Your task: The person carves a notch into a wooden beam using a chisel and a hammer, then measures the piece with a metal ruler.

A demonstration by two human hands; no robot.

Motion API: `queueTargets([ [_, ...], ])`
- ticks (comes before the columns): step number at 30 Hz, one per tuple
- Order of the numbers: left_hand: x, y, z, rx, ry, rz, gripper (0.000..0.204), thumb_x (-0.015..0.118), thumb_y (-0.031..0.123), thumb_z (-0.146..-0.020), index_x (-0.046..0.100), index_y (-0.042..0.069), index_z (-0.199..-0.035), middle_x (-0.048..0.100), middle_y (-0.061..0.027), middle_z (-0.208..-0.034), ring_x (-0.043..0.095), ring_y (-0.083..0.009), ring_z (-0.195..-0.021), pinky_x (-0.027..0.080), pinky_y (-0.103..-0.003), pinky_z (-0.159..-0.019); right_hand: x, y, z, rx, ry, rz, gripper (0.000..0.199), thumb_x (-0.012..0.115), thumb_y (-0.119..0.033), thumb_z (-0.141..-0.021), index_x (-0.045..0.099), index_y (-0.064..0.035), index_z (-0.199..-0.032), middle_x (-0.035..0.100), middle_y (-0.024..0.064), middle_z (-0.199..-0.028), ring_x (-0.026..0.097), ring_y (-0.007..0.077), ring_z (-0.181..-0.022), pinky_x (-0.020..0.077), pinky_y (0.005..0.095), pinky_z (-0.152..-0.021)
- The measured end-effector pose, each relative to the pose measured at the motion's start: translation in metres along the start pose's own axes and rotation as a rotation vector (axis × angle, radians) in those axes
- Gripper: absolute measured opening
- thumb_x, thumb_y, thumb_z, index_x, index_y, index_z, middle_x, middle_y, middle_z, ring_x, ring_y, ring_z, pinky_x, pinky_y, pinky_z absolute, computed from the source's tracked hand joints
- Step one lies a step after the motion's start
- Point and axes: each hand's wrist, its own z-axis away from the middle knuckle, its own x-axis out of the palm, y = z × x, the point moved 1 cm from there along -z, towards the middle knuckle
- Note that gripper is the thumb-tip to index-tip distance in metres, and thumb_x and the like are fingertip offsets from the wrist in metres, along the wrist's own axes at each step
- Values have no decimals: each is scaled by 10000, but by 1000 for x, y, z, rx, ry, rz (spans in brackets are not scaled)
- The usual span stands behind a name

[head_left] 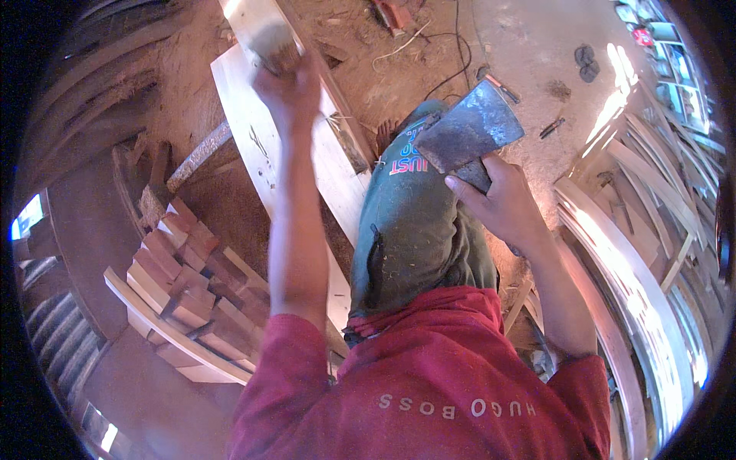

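Note:
My left hand (pixel 290 90) is closed around a brush (pixel 274 47), both smeared by motion. The brush is over the far part of a narrow wooden beam (pixel 249 17), beside a wide pale wooden board (pixel 247 134) with dark marks in its grain. Whether the bristles touch the wood I cannot tell. In my right hand (pixel 502 199) is a broad metal scraper (pixel 477 126) with a worn, dark rectangular blade, gripped by its short dark end. Its blade is raised above my knee, apart from the boards.
Cut wooden blocks (pixel 180 280) are stacked at the left. Long planks (pixel 625 303) and thin offcuts (pixel 659 192) lie along the right. On the dusty floor are a cable (pixel 460 50), an orange-handled tool (pixel 502 88), a small dark tool (pixel 551 127) and a dark lump (pixel 587 63).

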Motion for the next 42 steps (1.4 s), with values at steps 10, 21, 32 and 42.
queueTargets([
  [10, 36, 35, 41, -202, -537, -100, 497, 862, 288, -679, 648, 41, -1053, 695, -134, -888, 695, -264, -824, 554, -390, -747, 3, 25, -49, 199, -19, -316, 307, 720, -256, -897, 609, 5, -1014, 653, 159, -782, 638, 300, -644, 503, 407, -573],
  [21, 82, 56, 147, -56, -889, -207, 183, 683, 223, -758, 627, 117, -897, 676, -95, -739, 682, -311, -659, 525, -465, -590, -14, 95, -24, 527, 227, -597, 220, 694, -164, -927, 533, -25, -986, 574, 56, -666, 543, 114, -483, 428, 272, -423],
  [32, 78, 48, 155, -47, -813, -270, 228, 736, 227, -721, 662, 132, -915, 671, -81, -737, 684, -284, -677, 529, -413, -583, -11, 105, -12, 562, 206, -552, 272, 736, -224, -910, 534, -44, -886, 557, 40, -593, 531, 110, -448, 421, 268, -414],
  [42, 73, 52, 152, 9, -742, -268, 341, 792, 208, -644, 665, 134, -952, 680, -86, -747, 688, -290, -684, 538, -417, -591, -13, 99, -7, 512, 200, -569, 214, 699, -164, -928, 546, -16, -899, 562, 46, -598, 530, 107, -444, 420, 265, -414],
])
